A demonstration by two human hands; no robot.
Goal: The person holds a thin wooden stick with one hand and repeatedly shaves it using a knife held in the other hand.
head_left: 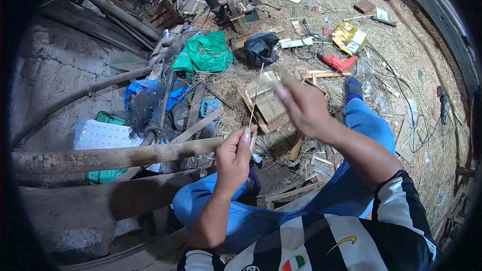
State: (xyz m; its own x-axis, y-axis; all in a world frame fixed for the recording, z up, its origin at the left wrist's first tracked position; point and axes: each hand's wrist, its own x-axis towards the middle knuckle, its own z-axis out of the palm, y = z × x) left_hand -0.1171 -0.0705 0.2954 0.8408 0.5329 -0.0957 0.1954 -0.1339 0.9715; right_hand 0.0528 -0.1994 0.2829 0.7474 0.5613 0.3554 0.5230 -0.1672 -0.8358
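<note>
My left hand [235,156] is closed, with finger and thumb pinching a thin wooden stick [257,88] that points upward and slightly right. A short pale piece also shows beside its fingers. To the right of the stick, my right hand [306,108] is raised and curled, blurred by motion. Something small and pale shows at its thumb, but I cannot make out what it is. The right hand looks apart from the stick. Below and behind both hands lies a wooden frame with pale slats [271,101] on the ground.
A bamboo pole [125,156] runs in from the left, near my left hand. Ahead lie a green plastic bag [205,52], a black bag [261,48], a red power drill [338,62] and a yellow packet [347,37]. Wood scraps, cables and shavings litter the floor.
</note>
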